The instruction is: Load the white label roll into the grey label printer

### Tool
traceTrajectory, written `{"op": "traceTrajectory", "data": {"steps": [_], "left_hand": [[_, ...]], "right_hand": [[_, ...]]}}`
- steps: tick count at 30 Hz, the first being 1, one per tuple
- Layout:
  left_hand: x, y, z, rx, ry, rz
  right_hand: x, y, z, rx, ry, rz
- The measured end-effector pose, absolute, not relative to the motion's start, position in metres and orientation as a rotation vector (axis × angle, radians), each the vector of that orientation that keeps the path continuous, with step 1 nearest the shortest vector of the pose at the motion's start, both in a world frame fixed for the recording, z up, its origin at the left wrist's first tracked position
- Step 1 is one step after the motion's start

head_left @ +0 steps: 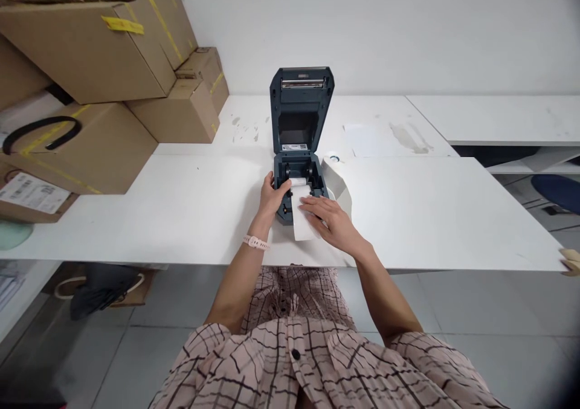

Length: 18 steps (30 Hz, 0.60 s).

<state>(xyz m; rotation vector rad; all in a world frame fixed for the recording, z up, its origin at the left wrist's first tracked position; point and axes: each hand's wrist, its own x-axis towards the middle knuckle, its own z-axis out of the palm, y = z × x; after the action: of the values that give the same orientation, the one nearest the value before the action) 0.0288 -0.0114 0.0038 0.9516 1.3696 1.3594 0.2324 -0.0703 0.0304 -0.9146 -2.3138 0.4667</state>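
A dark label printer [296,162] stands on the white table with its lid [302,104] raised. Inside it sits a small white label roll [298,182], and a strip of white label paper [299,222] runs from it over the printer's front edge. My left hand [272,196] is at the printer's left side, thumb stretched toward the roll, fingers along the outer wall. My right hand [330,220] lies over the paper strip with its fingers extended and touching it. Its fingertips rest near the front of the printer's open body.
Cardboard boxes [90,52] are stacked at the left of the white table [408,215]. A curled strip of backing paper [338,182] lies right of the printer, with a flat white sheet [362,140] behind. A blue stool [557,190] stands at the far right.
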Motion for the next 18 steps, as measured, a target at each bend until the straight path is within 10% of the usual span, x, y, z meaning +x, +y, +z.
{"op": "traceTrajectory", "data": {"steps": [12, 18], "left_hand": [[0.044, -0.102, -0.003, 0.993, 1.307, 1.289], [0.040, -0.109, -0.020, 1.054, 1.215, 1.313]], "right_hand": [[0.226, 0.186, 0.165, -0.921, -1.691, 0.725], [0.216, 0.121, 0.155, -0.890, -1.646, 0.674]]}}
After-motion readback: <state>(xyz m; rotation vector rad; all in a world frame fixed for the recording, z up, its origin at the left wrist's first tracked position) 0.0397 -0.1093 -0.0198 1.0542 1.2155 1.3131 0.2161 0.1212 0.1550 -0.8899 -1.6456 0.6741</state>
